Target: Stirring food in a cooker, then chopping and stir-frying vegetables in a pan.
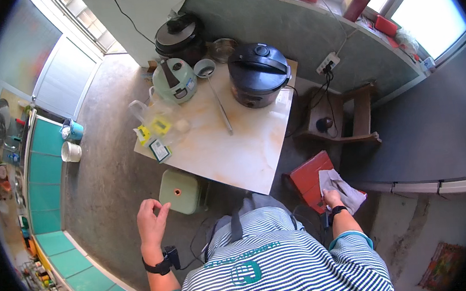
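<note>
My right hand (333, 199) grips a light grey cloth (345, 192) by its near edge. The cloth hangs over a red wooden stool or bench (307, 176), whose top shows to its left; I cannot tell if they touch. My left hand (152, 223) is raised with bent fingers, thumb and forefinger apart, and holds nothing. Just beyond it stands a pale green plastic stool (180, 192) with a hole in its seat. Ahead of me is a marble-patterned table (242, 157), bearing a black electric cooker (258, 75), a light green rice cooker (174, 81) and a long-handled ladle (219, 105) resting in a small bowl (204, 67).
A plastic bag (163, 122) and a small box (160, 150) lie at the table's left edge. Cords run from a power strip (328, 63) past a wooden chair (325, 113). Buckets (71, 152) stand by the teal cabinets (45, 172). A dark surface (429, 130) lies right.
</note>
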Available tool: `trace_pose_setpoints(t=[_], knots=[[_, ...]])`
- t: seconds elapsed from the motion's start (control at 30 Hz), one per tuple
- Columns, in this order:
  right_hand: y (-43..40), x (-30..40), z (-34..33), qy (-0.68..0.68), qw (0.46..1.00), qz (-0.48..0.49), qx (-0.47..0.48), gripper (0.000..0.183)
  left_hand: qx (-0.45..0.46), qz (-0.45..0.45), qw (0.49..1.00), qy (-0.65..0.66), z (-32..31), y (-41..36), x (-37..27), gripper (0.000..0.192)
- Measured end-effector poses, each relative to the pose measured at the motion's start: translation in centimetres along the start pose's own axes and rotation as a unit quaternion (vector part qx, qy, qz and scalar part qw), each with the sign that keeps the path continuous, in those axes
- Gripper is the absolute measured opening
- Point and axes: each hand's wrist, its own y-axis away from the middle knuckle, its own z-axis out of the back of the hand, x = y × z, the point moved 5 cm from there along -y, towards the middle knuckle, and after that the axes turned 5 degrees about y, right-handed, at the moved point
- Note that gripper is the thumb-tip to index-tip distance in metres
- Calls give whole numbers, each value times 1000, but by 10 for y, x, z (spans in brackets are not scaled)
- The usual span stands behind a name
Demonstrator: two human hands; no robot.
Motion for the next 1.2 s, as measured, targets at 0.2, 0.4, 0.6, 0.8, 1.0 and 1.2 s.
trace_pose_setpoints(t=[0.2, 0.4, 0.6, 0.8, 1.0, 1.2], knots=[[-37, -41, -23, -107, 986, -58, -112, 39, -56, -9, 996, 62, 28, 45, 37, 12], [-4, 14, -28, 10, 989, 31, -147, 26, -60, 25, 997, 44, 47, 113, 93, 8], [96, 100, -2, 67, 990, 16, -125, 37, -69, 70, 995, 23, 70, 166, 133, 19], [117, 127, -5, 73, 989, 51, -121, 44, -126, 87, 988, 15, 90, 192, 158, 21], [47, 116, -22, 150, 977, 87, -127, 52, -164, 97, 981, 31, 91, 209, 159, 20], [23, 178, -18, 117, 982, 130, -77, 47, -205, 161, 964, 61, 84, 220, 157, 11]])
